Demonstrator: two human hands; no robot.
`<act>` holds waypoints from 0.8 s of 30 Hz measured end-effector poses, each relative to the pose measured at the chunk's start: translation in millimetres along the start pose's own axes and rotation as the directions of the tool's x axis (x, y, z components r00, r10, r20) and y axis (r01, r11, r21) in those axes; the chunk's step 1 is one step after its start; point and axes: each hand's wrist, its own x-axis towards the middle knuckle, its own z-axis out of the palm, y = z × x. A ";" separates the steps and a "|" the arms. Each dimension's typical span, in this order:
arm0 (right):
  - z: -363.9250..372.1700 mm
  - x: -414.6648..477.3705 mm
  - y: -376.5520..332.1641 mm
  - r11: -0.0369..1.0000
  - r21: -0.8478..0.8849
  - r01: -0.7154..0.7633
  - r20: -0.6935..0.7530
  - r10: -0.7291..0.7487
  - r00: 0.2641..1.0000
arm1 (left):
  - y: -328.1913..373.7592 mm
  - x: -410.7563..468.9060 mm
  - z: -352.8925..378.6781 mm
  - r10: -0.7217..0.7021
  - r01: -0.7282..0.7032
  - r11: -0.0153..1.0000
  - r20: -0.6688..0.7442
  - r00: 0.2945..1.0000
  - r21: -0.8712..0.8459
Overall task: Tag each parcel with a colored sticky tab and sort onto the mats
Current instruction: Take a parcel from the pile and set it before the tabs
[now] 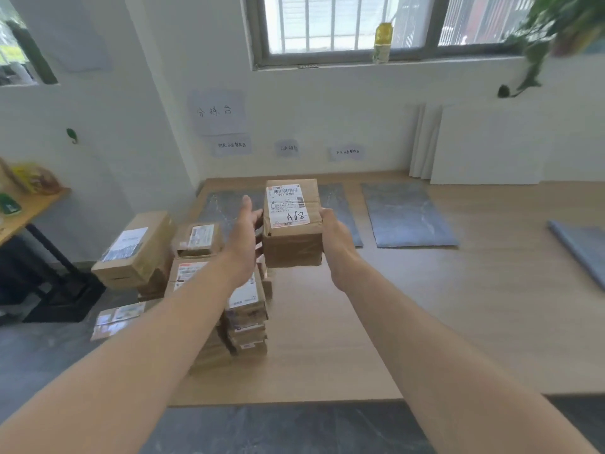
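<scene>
I hold one brown parcel up in front of me, over the wooden table. It is in the air, not on any mat. Its white label faces me, and "A68" is written on it.

My right hand grips the parcel's right side, at 3 o'clock. My left hand is at 9 o'clock. It presses on the left side with the thumb sticking up. The fingers look straight, but their tips are hidden, so I am not sure.

From the parcel, a pile of parcels sits at 7 o'clock. The left mat lies at 10 o'clock. The middle mat peeks out just behind the parcel. The right mat lies at 3 o'clock.
</scene>
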 end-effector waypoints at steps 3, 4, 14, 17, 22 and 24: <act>-46.5 25.4 -1.3 1.000 -0.011 -0.012 0.018 0.012 1.000 | -11.3 16.5 48.3 -0.016 0.016 1.000 -0.003 1.000 -0.019; -61.3 33.9 -0.8 1.000 -0.013 -0.009 0.034 0.010 0.999 | -15.7 22.4 64.0 -0.013 0.013 1.000 -0.006 1.000 -0.028; -147.4 116.3 33.3 1.000 0.023 -0.004 0.048 0.003 0.999 | -76.0 85.4 149.1 -0.104 0.090 0.988 -0.105 0.989 -0.128; -152.7 139.1 47.6 0.999 0.016 -0.029 0.044 0.028 0.999 | -94.8 106.4 156.2 -0.137 0.124 0.984 -0.099 0.986 -0.132; -151.8 174.1 83.0 0.998 -0.005 -0.061 -0.005 0.061 0.998 | -135.5 140.0 160.1 -0.180 0.170 0.978 -0.076 0.981 -0.118; -151.3 186.2 102.0 0.997 0.013 -0.079 -0.026 0.079 0.997 | -153.5 149.0 160.4 -0.185 0.176 0.978 -0.074 0.980 -0.108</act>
